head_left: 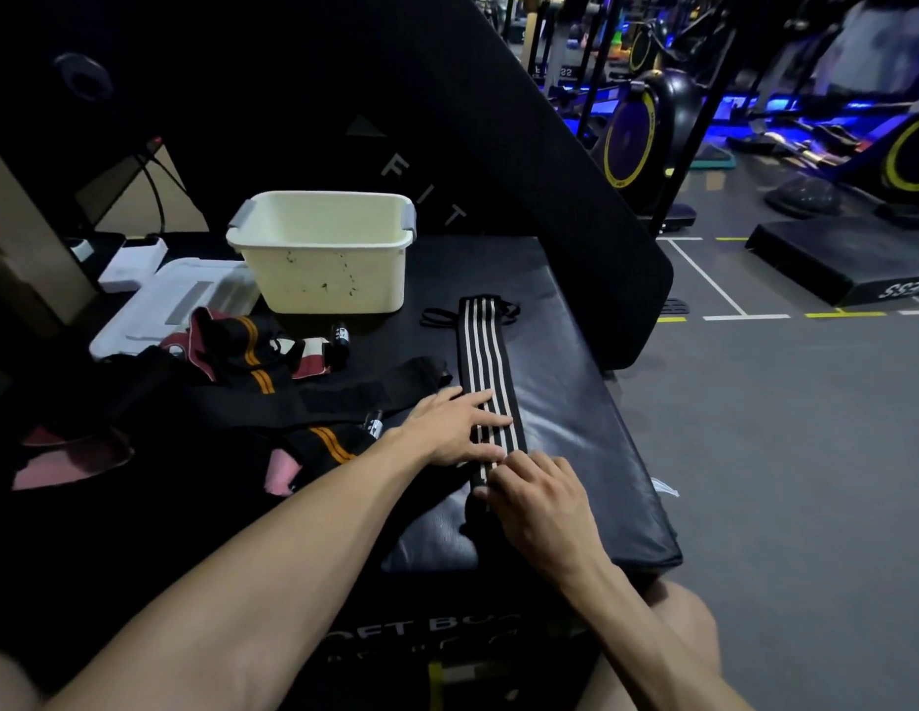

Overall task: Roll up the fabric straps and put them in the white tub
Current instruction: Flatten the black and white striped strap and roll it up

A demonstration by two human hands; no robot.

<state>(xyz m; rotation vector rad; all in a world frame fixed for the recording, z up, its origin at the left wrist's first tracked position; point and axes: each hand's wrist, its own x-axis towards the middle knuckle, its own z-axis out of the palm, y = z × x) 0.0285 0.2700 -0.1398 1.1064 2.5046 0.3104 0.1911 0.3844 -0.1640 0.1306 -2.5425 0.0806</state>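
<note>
Left hand (455, 425) presses flat, fingers extended, on the striped strap (485, 372); right hand (534, 492) curls over its near end. Risk: uneven pressure skews the roll.

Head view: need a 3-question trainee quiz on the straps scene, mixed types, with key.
1. True or false: the black fabric strap with white stripes is already rolled up.
2. Which hand lies flat on that strap farther from its near end: A left hand, B right hand?
3. Fill in: the white plastic tub stands on the black padded box, ____ the strap's far end.

Key: 1 false, it lies almost fully flat; 2 A; 3 left of, apart.
</note>
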